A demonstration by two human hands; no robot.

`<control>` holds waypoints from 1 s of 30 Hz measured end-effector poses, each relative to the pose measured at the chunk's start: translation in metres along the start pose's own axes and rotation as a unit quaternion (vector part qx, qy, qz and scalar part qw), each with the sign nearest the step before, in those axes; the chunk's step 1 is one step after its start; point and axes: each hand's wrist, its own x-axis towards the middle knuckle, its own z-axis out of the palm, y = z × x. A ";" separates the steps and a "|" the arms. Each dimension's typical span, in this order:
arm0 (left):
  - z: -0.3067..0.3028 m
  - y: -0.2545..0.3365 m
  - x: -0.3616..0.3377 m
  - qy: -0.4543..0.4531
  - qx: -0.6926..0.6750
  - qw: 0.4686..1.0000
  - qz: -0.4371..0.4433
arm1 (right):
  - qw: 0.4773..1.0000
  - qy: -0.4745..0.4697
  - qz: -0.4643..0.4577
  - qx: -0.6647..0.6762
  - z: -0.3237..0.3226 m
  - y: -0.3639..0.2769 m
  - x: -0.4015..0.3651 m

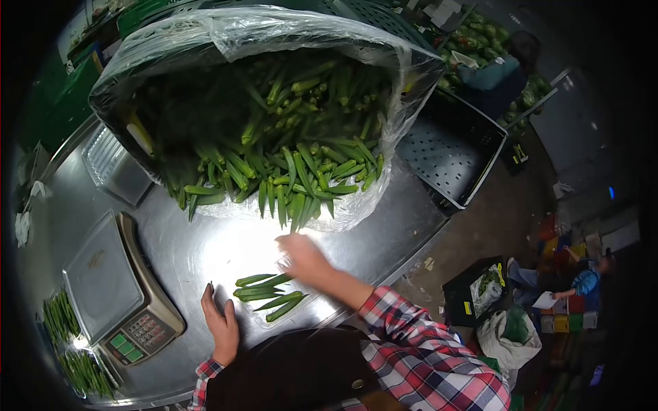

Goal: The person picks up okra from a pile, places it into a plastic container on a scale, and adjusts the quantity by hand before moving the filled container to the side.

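Observation:
Several okra pods (269, 297) lie side by side on the steel table, on what looks like a clear tray. To their left is my left hand (221, 327), resting with thumb and fingers apart and nothing in it. My right hand (305, 259) is above the pods, just short of the okra heap (301, 175). Motion smears its fingers, and I cannot make out whether they hold anything. The heap spills toward me from a container lined with clear plastic (349, 218).
A scale (113, 274) stands on the left, with packed okra (83, 373) beside it. An empty black crate (456, 147) sits right of the lined container. Another black crate (473, 291) and a white sack (508, 339) are on the floor. Two other people are at the right.

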 end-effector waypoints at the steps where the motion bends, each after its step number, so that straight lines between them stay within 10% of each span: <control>1: -0.001 0.005 0.003 -0.023 0.045 0.997 0.054 | 0.996 0.063 0.067 -0.001 -0.016 0.023 0.010; 4: 0.009 0.033 0.012 -0.132 0.164 0.960 0.185 | 0.950 0.233 0.131 -0.164 -0.067 0.090 0.031; 7: 0.038 0.050 0.015 -0.198 0.250 0.917 0.241 | 0.945 0.158 0.127 -0.257 -0.069 0.149 0.025; 10: 0.050 0.038 0.009 -0.199 0.284 0.906 0.244 | 0.975 0.029 0.199 -0.091 -0.081 0.105 0.026; 12: 0.050 0.037 0.006 -0.202 0.278 0.912 0.225 | 0.955 0.104 0.269 0.071 -0.079 0.101 0.031; 15: 0.054 0.036 0.002 -0.194 0.291 0.909 0.226 | 0.893 0.257 0.323 0.181 -0.048 0.165 0.043; 22: 0.055 0.028 0.000 -0.192 0.283 0.910 0.235 | 0.706 0.232 0.436 0.508 -0.051 0.136 0.072; 30: 0.055 0.030 -0.002 -0.192 0.288 0.910 0.228 | 0.852 0.102 0.397 0.326 -0.098 0.107 -0.001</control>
